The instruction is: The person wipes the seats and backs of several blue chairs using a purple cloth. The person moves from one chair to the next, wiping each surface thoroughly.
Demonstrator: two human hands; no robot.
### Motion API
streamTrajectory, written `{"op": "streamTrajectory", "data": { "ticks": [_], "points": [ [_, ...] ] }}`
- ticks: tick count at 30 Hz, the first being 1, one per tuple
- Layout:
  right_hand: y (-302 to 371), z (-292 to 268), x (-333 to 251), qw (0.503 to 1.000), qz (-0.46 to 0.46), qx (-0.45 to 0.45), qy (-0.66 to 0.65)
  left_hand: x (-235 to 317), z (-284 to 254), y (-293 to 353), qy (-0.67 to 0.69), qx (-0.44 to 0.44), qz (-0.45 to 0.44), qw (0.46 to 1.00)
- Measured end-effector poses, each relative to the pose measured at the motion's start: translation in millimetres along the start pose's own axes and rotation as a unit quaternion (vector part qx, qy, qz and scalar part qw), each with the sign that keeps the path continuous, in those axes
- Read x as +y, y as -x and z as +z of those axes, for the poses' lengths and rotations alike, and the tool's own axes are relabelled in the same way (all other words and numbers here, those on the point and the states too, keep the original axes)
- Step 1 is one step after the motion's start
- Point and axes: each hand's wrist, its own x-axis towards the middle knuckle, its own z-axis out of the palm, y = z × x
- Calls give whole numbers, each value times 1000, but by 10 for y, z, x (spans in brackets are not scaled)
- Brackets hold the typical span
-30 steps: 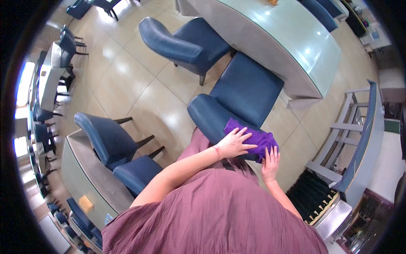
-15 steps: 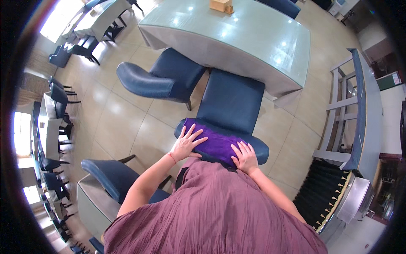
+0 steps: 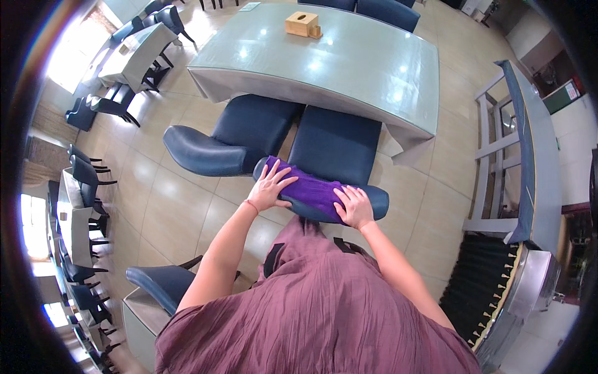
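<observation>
Bright light, white glare from left windows [image 3: 75, 45], reflections on the glossy tabletop [image 3: 358, 71] (black corners, curved edges)

From my end of the feed, I counted one left grip [image 3: 266, 188], one right grip [image 3: 356, 209] and one purple cloth [image 3: 311, 190]. The big desk [image 3: 349, 65] made one, with one wooden box [image 3: 299, 27] on top and two blue chairs [image 3: 258, 121] [image 3: 336, 137] along its near side. Chairs in the distance [image 3: 84, 187] were too small to number.
</observation>
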Motion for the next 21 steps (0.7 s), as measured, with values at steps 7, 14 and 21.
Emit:
{"op": "streamTrajectory", "data": {
  "ticks": [7, 14, 21],
  "points": [
    [-182, 65, 140, 1000, 11, 1, 2, -245, -38, -319, 8, -78, -10, 997],
    [-188, 25, 103, 1000, 18, -1, -4, -251, -77, -300, 31, -51, -2, 998],
    [-230, 279, -518, 982, 162, 81, 53, -187, -116, -319, 29, -59, -8, 998]
  ]
}}
